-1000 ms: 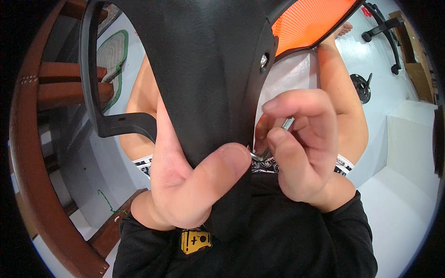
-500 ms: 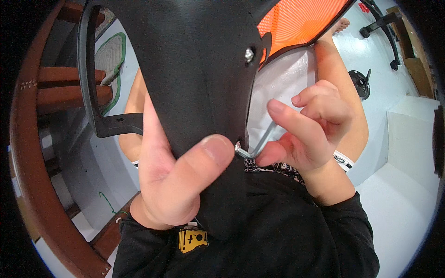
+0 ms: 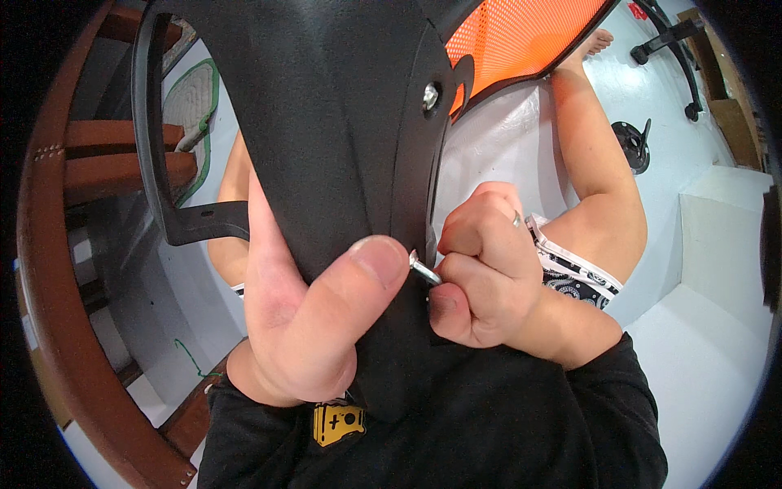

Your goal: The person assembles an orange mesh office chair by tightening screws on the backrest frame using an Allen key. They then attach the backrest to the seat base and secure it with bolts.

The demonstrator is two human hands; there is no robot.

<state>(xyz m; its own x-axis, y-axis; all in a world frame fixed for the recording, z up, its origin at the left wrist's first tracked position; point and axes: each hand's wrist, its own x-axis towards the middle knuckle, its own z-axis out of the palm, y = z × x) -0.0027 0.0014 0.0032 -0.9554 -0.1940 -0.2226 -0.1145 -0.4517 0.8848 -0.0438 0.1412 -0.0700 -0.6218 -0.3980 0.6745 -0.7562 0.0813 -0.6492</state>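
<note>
My left hand (image 3: 305, 326) grips the black chair back (image 3: 326, 130), which fills the middle of my view from twelve o'clock down to the centre. My thumb lies pressed flat across its narrow lower end, and my other fingers are hidden behind it.

My right hand (image 3: 485, 269) is closed in a loose fist just at three o'clock of that thumb, pinching a small silver screw (image 3: 423, 269) between thumb and curled fingers. The screw's tip touches the edge of the chair back, right beside my left thumbnail. A ring (image 3: 516, 218) shows on one finger of that hand.

Higher up, at about twelve o'clock of the screw, another silver bolt (image 3: 430, 96) already sits in the black frame. At one o'clock the orange mesh panel (image 3: 521, 37) runs up out of sight. A black armrest (image 3: 175, 163) loops off to ten o'clock.

My bare knee and patterned shorts (image 3: 574, 273) lie at three o'clock on the white floor (image 3: 700, 342). A black wheeled chair base (image 3: 672, 41) lies far off at two o'clock. Red-brown wooden furniture (image 3: 73, 269) curves along nine o'clock.
</note>
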